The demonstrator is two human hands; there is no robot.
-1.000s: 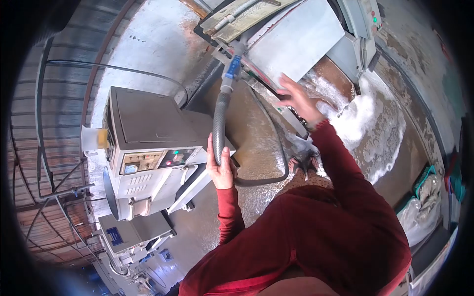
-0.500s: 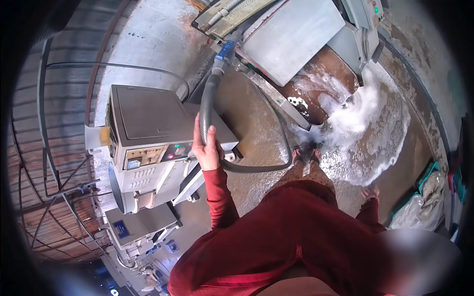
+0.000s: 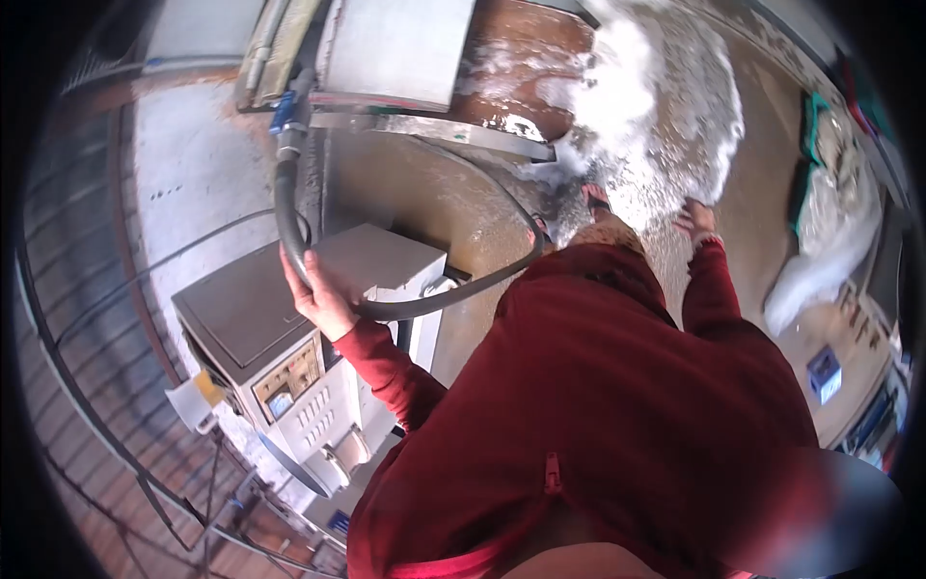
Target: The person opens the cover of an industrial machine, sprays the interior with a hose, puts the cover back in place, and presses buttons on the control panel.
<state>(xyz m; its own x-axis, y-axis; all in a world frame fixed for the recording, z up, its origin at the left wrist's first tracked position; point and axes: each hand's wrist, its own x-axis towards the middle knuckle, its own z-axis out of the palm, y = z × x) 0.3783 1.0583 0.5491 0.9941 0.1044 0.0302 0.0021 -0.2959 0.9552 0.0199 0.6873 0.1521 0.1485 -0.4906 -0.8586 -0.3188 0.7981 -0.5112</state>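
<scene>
My left hand (image 3: 323,297) is closed around a grey ribbed hose (image 3: 287,207), which runs up to a blue valve handle (image 3: 283,113) beside a white-panelled machine (image 3: 395,48). From my hand the hose loops right across the wet floor. My right hand (image 3: 694,222) hangs over the floor with its fingers apart and nothing in it, near the edge of the white foam (image 3: 617,106). Brown foamy water lies beside the machine.
A grey cabinet (image 3: 260,309) with a control panel stands below my left hand. Plastic bags (image 3: 820,232) lie at the right, above a small blue box (image 3: 825,374). My foot (image 3: 596,198) is at the foam's edge.
The view has turned, shifting the machine and hose left. My right hand has come away from the machine and down to my right side. My left hand stays on the hose.
</scene>
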